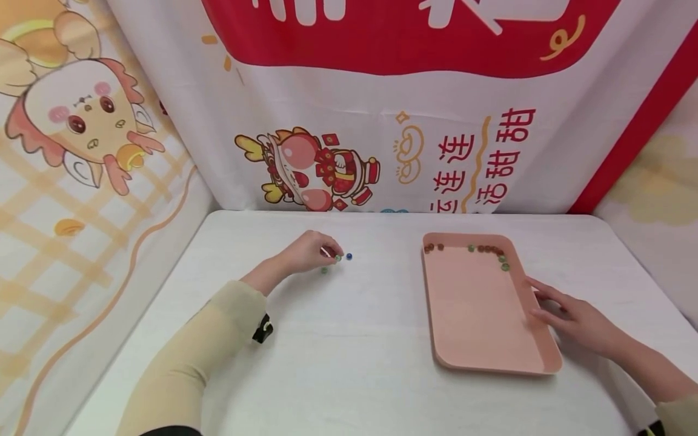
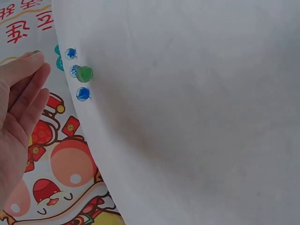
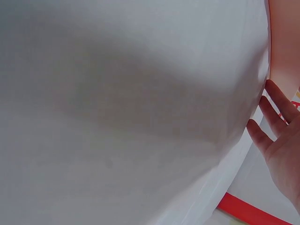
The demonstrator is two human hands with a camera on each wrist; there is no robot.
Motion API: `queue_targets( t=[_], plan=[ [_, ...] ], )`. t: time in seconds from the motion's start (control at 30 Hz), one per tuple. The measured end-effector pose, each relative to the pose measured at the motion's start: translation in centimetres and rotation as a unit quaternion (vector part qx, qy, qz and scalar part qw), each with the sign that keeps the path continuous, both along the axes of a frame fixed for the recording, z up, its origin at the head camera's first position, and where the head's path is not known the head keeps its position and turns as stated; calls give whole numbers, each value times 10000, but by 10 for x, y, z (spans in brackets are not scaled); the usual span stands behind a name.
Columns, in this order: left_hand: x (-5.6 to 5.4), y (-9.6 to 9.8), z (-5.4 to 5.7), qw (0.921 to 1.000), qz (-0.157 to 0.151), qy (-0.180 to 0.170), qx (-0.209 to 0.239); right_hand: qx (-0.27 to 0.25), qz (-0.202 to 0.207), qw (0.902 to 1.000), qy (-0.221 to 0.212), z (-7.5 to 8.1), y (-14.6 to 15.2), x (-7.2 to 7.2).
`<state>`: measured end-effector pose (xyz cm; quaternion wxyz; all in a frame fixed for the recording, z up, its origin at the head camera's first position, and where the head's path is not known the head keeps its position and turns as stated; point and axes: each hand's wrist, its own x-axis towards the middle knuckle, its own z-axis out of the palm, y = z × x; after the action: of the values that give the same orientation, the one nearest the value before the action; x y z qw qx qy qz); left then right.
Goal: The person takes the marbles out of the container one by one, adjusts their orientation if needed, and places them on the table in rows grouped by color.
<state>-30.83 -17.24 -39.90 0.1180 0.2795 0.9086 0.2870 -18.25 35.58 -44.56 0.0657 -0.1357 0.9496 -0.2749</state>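
Observation:
My left hand [image 1: 312, 251] hovers low at the back left of the table, thumb and fingertips close together, beside several glass marbles. In the head view a green marble [image 1: 338, 258] shows right at the fingertips, with a blue marble [image 1: 349, 257] just beyond and another green marble [image 1: 324, 270] below the hand. The left wrist view shows the fingers loosely bent with nothing visible between them, a gap away from the marbles. My right hand [image 1: 578, 321] touches the right side of a pink tray [image 1: 480, 315], its fingers nearly straight against the outer wall.
Brown marbles [image 1: 488, 249] and green marbles [image 1: 505, 266] lie along the tray's far edge and far right corner. A white cloth covers the table [image 1: 349, 363]. Printed curtains [image 1: 382, 121] hang behind it and at both sides.

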Motion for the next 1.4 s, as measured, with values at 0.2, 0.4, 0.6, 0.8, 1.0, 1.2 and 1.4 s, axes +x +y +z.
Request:
queue_targets(
  t=[0.2, 0.4, 0.6, 0.8, 1.0, 1.2, 1.4],
  plan=[
    [-2, -2, -12, 9997, -81, 28, -222, 18, -26, 10000, -24, 0, -1, 0],
    [-3, -1, -23, 9989, -139, 70, -432, 31, -40, 10000, -39, -2, -2, 1],
    [-4, 2, -25, 9978, -73, -35, -656, -5, -24, 10000, -80, -2, -2, 0],
    [-2, 5, -22, 9973, -68, -109, -723, 9, -52, 9999, -119, -1, -1, -1],
    [-2, 6, -23, 9969, -62, -108, -771, 5, -42, 9999, -104, 1, -1, 0],
    [-2, 6, -23, 9962, -117, -69, -863, -12, -29, 10000, -86, 1, 0, 0],
    [-1, 5, -20, 9959, -38, -104, -896, -43, -21, 9999, -99, 1, 0, -1]
  ],
)
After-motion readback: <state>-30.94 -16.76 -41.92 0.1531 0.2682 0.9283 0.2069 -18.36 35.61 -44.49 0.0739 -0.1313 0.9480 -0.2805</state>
